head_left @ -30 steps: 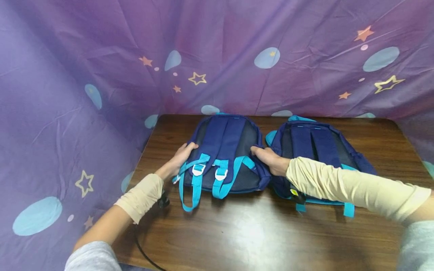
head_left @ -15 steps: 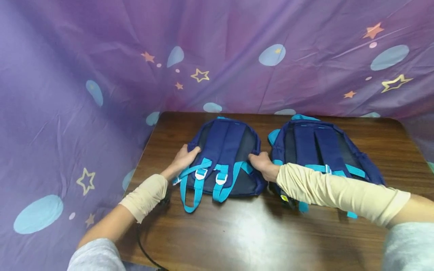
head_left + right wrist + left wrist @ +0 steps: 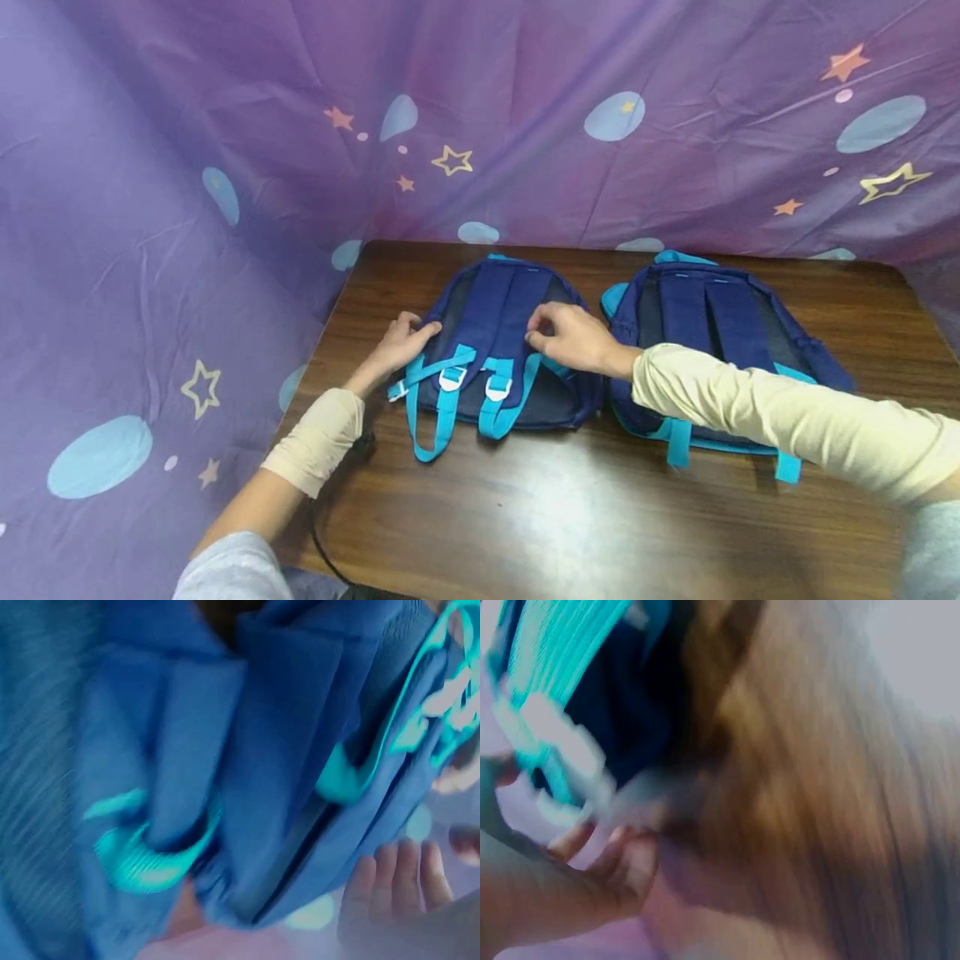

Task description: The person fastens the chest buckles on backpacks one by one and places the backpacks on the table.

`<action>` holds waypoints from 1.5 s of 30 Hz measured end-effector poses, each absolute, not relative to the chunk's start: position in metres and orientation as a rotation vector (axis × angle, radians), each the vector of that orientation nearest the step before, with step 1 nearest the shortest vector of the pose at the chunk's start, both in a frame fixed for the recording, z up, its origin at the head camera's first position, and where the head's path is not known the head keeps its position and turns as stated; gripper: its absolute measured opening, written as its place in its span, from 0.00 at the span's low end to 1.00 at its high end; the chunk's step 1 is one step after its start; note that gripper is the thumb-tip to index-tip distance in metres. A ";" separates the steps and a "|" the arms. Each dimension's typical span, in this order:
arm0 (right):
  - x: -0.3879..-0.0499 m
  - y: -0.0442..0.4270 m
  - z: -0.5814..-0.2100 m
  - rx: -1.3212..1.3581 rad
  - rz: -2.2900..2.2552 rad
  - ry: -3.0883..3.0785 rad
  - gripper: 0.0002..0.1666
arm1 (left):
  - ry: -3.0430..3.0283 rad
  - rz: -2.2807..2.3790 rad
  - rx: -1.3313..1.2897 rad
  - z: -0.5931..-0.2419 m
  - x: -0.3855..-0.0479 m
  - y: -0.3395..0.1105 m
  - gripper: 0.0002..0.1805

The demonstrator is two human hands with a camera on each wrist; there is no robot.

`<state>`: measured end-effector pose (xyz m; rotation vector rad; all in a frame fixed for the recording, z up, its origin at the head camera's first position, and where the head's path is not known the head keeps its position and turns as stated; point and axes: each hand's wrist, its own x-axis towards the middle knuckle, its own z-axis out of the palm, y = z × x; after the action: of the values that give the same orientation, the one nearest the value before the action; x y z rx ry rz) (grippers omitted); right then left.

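Two navy backpacks lie straps-up on a wooden table in the head view. At the left backpack (image 3: 498, 308), turquoise webbing straps (image 3: 447, 408) with white buckles hang off the near end. My left hand (image 3: 401, 343) is at its left edge, thumb toward the fabric and fingers relaxed; in the blurred left wrist view that hand is beside a strap's white buckle (image 3: 566, 739). Over this bag's right side is my right hand (image 3: 573, 337), fingers loosely bent with nothing between them. In the right wrist view, its fingers (image 3: 397, 881) look fairly straight, apart from the cloth.
The right backpack (image 3: 723, 325) lies close beside the first, partly covered by my right forearm. Behind the brown table (image 3: 480, 517) hangs a purple curtain (image 3: 525, 125) with stars and blue ovals. A black cable (image 3: 322, 542) runs down near my left forearm.
Both hands were holding the left backpack's sides and drew it slightly nearer. Now my right hand has let go and lifted over the bag; my left hand's fingers have loosened at the edge.
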<state>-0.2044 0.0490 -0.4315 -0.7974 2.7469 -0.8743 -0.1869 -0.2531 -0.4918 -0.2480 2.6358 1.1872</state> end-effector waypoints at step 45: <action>-0.202 0.038 -0.417 -1.279 -0.766 2.811 0.09 | 2.586 2.266 0.315 -0.448 -0.163 -0.249 0.06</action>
<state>-0.2015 0.0378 -0.4175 -1.2793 2.8105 -0.7659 -0.1626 -0.2494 -0.4478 0.3148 2.5857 2.2663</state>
